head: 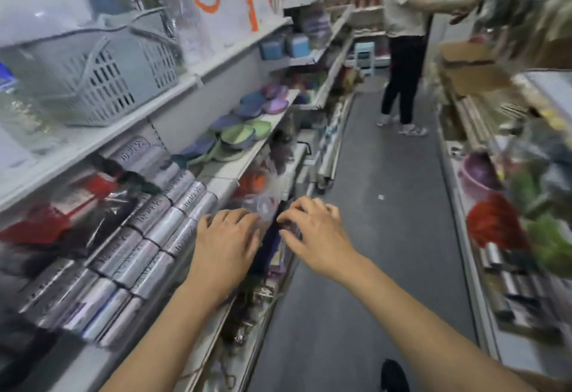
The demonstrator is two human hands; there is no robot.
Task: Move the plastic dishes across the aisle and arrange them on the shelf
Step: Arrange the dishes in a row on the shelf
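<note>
Plastic dishes (235, 138), shallow, glossy, stacked

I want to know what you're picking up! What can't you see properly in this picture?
- Head view: what the left hand and right hand touch; their fingers curl over a blurred clear wrapper.
- Right shelf: its goods smear from motion blur.
- Plastic dishes: too blurred to count.
- Far person: head cut off by the top edge.

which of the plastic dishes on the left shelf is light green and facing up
The light green dish in the nearer half of the row, its hollow facing up; those beside it are blue and purple.
</note>
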